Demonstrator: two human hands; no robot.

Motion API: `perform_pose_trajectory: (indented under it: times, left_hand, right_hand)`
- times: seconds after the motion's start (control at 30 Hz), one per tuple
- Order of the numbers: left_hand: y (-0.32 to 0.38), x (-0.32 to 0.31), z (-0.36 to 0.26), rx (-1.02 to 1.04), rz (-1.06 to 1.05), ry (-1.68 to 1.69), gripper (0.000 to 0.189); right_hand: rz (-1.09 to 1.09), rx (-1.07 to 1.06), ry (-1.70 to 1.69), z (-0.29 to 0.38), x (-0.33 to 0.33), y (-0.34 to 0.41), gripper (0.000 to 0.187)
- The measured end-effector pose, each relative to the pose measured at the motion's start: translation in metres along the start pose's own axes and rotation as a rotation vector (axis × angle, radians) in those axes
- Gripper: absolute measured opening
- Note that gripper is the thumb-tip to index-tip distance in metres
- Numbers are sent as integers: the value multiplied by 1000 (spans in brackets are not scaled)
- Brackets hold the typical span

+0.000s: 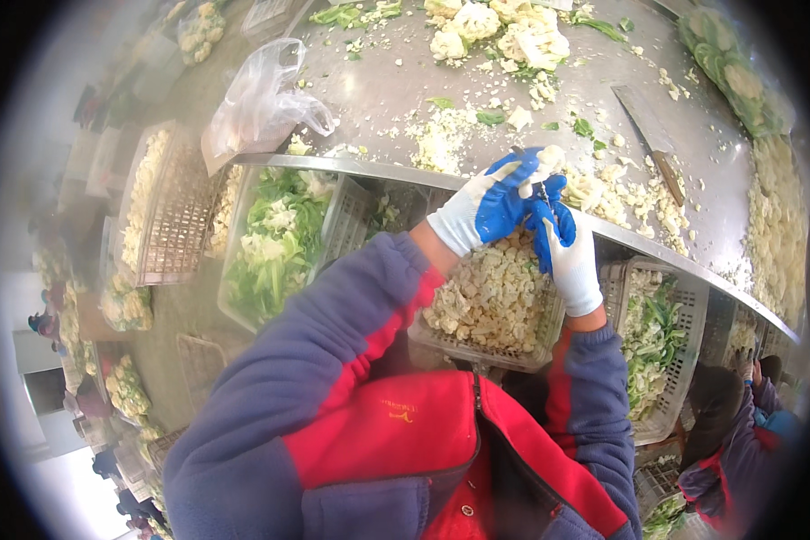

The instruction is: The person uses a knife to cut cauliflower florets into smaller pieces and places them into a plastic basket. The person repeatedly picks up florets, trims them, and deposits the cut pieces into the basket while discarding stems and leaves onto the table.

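Both hands wear white knit gloves with blue coated palms and meet over the near edge of a metal table (371, 164). My left hand (506, 196) is closed around a piece of cauliflower (550, 160). My right hand (559, 233), just right of it, grips a small knife (544, 194), mostly hidden by the fingers, its tip close to the cauliflower. Below the hands, a plastic crate (496, 358) holds many cut cauliflower florets (489, 300). More cut pieces (597, 192) lie on the table beside my right hand.
A large knife with a wooden handle (668, 177) lies on the table at right. Cauliflower heads (533, 40) lie at the back, a clear plastic bag (263, 94) at left. Crates of leaves (270, 250) (655, 344) flank me. A co-worker (736, 445) sits at lower right.
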State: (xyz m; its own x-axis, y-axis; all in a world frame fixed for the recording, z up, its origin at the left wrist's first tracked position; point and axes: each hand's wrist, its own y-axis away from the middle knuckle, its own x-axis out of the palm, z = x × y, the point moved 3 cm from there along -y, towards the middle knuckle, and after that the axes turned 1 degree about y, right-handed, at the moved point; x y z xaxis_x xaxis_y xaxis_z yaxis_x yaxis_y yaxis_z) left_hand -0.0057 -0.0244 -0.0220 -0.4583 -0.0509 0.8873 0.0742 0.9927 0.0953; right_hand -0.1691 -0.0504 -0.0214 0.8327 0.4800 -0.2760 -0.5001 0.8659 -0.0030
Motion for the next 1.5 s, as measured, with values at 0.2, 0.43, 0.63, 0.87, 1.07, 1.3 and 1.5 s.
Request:
perform_pose_trajectory:
  times: [0.2, 0.43, 0.63, 0.87, 1.07, 1.3, 1.5]
  left_hand:
    - [-2, 1, -10, 28, 57, -116, 64]
    - [-3, 1, -12, -105, -27, -148, 65]
    - [0, 12, -35, 17, -34, -1115, 36]
    - [-61, 31, 38, 160, -146, -1987, 73]
    - [-109, 14, 42, -20, -176, -1677, 58]
    - [-53, 32, -17, 568, 177, -1791, 51]
    - [-6, 48, -49, -158, 96, -1049, 39]
  right_hand:
    - [-43, -289, 493, 40, -18, 11, 26]
    - [17, -214, 166, 40, -29, 16, 28]
    - [-500, -163, -458, 43, -81, 13, 39]
    - [-633, 4, -623, 42, -95, 7, 46]
    - [-535, -5, -583, 33, -93, 5, 41]
    - [-386, 134, -503, 24, -76, -9, 44]
    - [-414, 70, -566, 27, -82, -9, 32]
